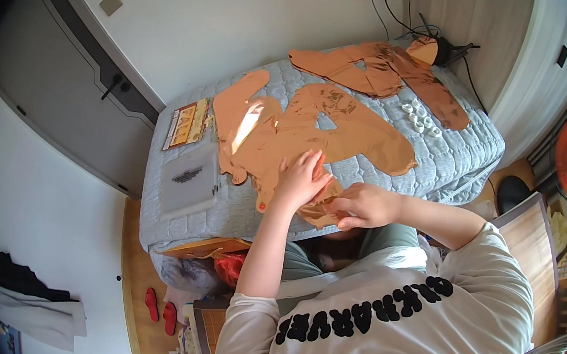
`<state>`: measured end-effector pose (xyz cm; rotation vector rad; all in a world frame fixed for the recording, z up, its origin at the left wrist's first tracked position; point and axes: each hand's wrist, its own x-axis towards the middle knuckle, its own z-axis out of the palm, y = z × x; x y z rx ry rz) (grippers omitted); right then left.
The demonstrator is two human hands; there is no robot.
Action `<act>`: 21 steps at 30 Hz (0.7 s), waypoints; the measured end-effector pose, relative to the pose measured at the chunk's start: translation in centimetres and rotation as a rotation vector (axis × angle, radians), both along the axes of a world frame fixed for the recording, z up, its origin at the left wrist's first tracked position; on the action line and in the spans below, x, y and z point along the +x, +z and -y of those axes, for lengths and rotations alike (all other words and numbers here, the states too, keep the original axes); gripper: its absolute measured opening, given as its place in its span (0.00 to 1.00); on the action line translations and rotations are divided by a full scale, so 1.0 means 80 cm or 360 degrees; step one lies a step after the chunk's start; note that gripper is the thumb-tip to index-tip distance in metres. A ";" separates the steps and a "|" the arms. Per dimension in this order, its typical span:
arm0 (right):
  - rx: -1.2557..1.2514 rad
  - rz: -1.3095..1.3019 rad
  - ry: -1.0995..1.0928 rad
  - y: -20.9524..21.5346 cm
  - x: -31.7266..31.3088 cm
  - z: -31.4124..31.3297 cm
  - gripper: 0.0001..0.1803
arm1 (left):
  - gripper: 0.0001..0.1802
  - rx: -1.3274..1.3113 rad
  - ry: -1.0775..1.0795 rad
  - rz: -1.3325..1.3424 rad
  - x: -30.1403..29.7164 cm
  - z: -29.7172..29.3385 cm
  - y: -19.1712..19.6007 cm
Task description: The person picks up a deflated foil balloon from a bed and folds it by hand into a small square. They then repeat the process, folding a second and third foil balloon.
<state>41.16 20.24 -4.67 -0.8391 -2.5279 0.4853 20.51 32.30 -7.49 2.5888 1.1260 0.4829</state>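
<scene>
A flat copper foil balloon point(357, 140) spreads from the middle of the mattress point(239, 218) to its near edge. The left hand point(300, 180), fingers slightly bent, lies on it; the right hand point(367, 205) half-curls at its near end; I cannot tell whether either grips. Toward the left edge lie one dark-printed clear packet point(189, 193) and one printed card point(186, 125).

The head view looks down and forward from the wearer's head, its wide fisheye bowing the edges of the door point(48, 79). Nearest is the shirt point(391, 338), low in frame; the bed point(238, 215) lies mid-frame, the back wall point(248, 17) farthest.
</scene>
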 end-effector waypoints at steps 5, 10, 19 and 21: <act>0.0246 -0.0142 -0.0444 -0.015 0.001 0.007 0.10 | 0.34 0.0018 -0.0360 0.0041 0.040 -0.008 0.003; 0.0349 -0.0073 -0.0894 -0.022 0.004 0.011 0.12 | 0.28 -0.0646 -0.0684 0.0426 0.063 -0.029 0.013; 0.0190 0.0184 -0.1262 -0.018 0.026 -0.001 0.32 | 0.23 0.0027 -0.0162 0.0441 0.003 -0.056 0.026; 0.0144 0.0233 -0.1273 -0.018 0.031 -0.005 0.34 | 0.29 0.0254 0.0346 0.0081 -0.021 -0.047 0.014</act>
